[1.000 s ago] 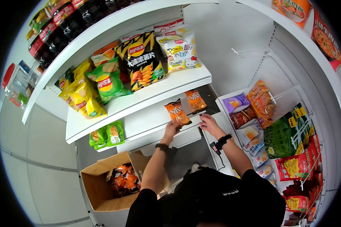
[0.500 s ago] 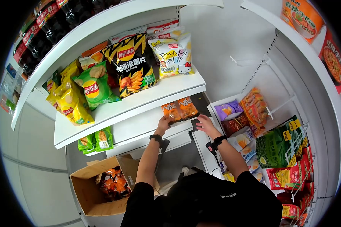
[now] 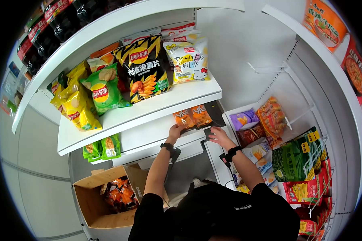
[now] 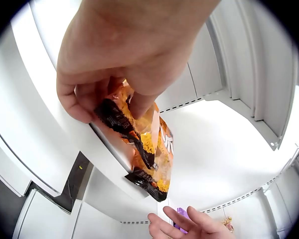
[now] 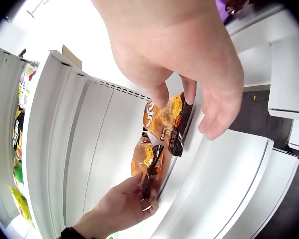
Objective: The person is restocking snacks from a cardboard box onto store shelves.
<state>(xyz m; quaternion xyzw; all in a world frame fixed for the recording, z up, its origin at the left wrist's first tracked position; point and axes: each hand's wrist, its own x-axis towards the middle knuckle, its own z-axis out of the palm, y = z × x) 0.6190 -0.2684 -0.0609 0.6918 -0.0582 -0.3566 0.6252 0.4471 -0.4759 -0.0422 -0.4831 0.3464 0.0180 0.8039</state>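
Two orange snack bags lie side by side at the right end of the lower white shelf (image 3: 149,130). My left hand (image 3: 175,133) pinches the near edge of the left bag (image 3: 184,119); in the left wrist view, the thumb and fingers of that hand (image 4: 124,55) are curled round its black end. Beside it is the right bag (image 3: 200,115), with my right hand (image 3: 222,137) just to its right. In the right wrist view my right hand (image 5: 184,64) hovers over the right bag (image 5: 167,122), fingers relaxed and apart, holding nothing; whether a fingertip touches it is unclear.
A cardboard box (image 3: 84,201) with orange packets stands at lower left. Green packets (image 3: 110,148) sit on the lower shelf's left end. Large chip bags (image 3: 142,70) fill the shelf above. Bagged snacks and wire hooks (image 3: 287,120) line the right side.
The left bag has moved right and back, now lying beside the other bag, with my left hand still on it. My right hand has drawn slightly away from the right bag.
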